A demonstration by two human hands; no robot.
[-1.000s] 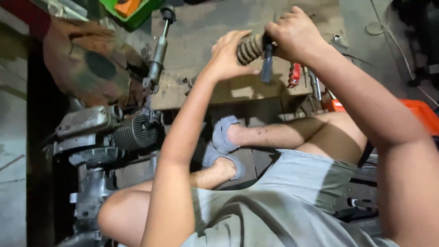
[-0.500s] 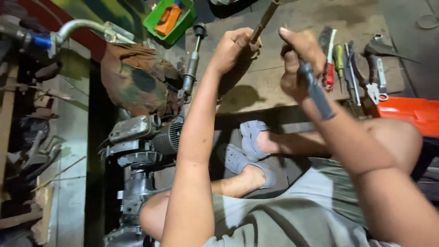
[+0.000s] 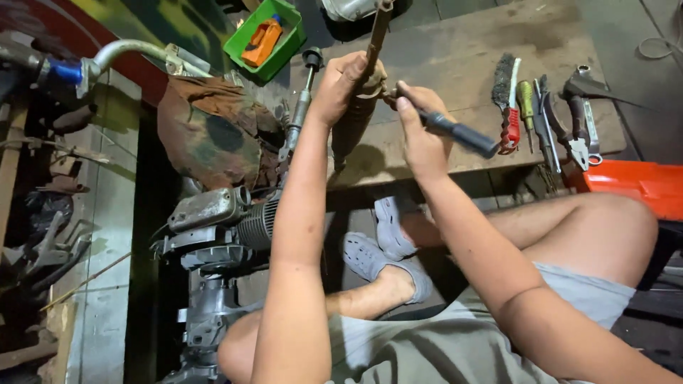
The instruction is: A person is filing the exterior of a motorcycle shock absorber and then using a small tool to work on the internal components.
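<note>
My left hand (image 3: 343, 85) grips a long rusty shock absorber (image 3: 359, 107) with a coil spring, held upright over a wooden board (image 3: 455, 78). Its thin rod sticks up past my fingers. My right hand (image 3: 420, 135) holds a tool with a black handle (image 3: 462, 134), its tip pressed against the upper end of the shock absorber beside my left fingers. The tool's working end is hidden between my hands.
On the board's right lie a wire brush (image 3: 502, 78), screwdrivers (image 3: 525, 103) and pliers (image 3: 576, 121). An orange case (image 3: 633, 185) sits at the right, a green tray (image 3: 267, 39) at the top. A second shock absorber (image 3: 300, 107) and an engine (image 3: 220, 227) stand to the left.
The view has shifted. My right hand has moved left and up, bringing the black-handled tool against the shock absorber near my left hand.
</note>
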